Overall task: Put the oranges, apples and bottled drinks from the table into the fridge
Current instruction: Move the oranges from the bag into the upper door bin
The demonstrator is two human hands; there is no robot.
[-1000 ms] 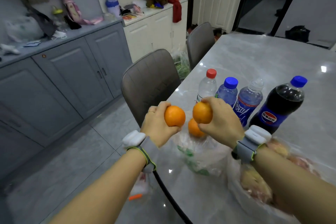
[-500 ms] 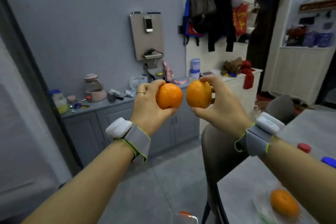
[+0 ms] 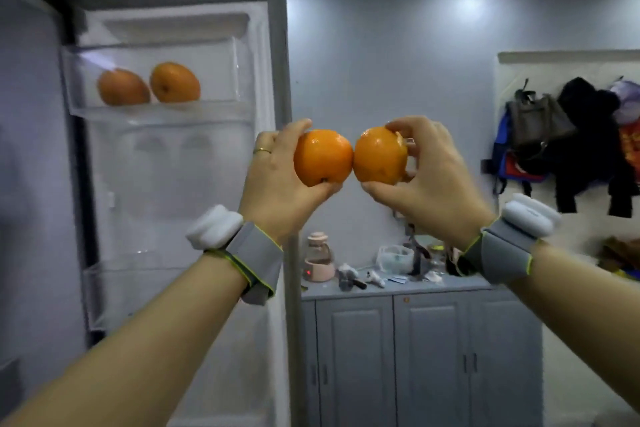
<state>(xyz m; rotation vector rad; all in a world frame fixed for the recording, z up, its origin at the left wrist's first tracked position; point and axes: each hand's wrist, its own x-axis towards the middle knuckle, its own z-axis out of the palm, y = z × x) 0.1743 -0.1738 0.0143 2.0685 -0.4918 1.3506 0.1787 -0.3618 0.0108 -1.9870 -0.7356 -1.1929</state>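
orange oranges (image 3: 322, 157), grey cabinet (image 3: 429, 354), grey wristbands (image 3: 256, 262)

Two oranges (image 3: 149, 85) lie in the door shelf (image 3: 156, 111), cabinet (image 3: 415, 357) right.

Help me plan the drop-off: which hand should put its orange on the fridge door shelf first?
Left, probably. The left hand with its round orange is nearer the clear plastic door shelf, already holding two oranges; the right hand is farther off.

Two round oranges (image 3: 149, 84) sit side by side on the top shelf of the open fridge door (image 3: 166, 166). Two more oranges (image 3: 351, 157) touch each other, just right of the door.
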